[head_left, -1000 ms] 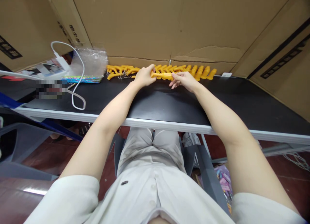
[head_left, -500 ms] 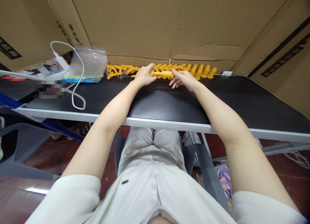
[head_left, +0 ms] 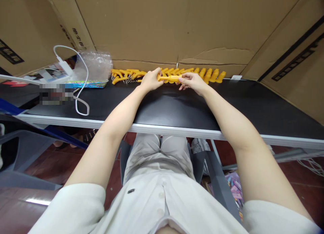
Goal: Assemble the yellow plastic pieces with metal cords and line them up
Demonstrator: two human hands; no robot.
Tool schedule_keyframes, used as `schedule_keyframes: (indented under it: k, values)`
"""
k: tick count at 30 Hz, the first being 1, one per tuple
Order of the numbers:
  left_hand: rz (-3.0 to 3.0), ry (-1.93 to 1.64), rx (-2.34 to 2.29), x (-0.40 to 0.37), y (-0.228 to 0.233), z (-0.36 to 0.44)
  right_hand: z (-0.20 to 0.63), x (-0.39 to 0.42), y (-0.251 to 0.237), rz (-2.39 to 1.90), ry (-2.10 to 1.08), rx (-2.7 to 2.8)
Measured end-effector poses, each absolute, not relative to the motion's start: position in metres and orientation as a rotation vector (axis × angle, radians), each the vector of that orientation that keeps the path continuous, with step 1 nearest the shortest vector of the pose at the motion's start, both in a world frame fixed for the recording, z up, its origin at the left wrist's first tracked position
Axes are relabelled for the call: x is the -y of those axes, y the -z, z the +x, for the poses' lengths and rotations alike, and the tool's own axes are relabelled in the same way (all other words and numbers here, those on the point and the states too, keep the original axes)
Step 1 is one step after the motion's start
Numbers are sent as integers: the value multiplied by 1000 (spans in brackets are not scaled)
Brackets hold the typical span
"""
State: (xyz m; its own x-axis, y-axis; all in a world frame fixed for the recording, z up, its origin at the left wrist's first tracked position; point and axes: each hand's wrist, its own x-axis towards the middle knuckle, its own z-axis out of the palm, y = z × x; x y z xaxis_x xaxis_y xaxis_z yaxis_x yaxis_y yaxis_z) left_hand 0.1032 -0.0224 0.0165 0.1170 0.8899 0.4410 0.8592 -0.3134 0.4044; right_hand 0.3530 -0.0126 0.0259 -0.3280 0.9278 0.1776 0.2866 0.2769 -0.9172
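Hands at desk's (head_left: 177, 106) far edge | left hand (head_left: 151, 80) and right hand (head_left: 192, 82) pinch yellow plastic piece (head_left: 169, 78) by its ends | step: likely joining parts | next: firm, aligned push

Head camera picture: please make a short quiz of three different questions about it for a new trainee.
1. True or false: both hands grip one yellow plastic piece.
2. The row of yellow pieces lies along: A) the near table edge, B) the cardboard wall, C) the floor.
3. Which hand is nearer the white cable?

Key: 1 true. 2 B. 3 The left hand, not the right hand.
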Motion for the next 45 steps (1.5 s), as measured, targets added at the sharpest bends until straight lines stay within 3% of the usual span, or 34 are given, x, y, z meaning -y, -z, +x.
schedule_keyframes:
  k: [22, 45]
  values:
    - [2341, -944, -1820, 25, -18, 105, 339, 25, -36, -1303, -1121, 1637]
    - [2311, -933, -1812, 22, -15, 104, 341, 27, -37, -1198, -1162, 1625]
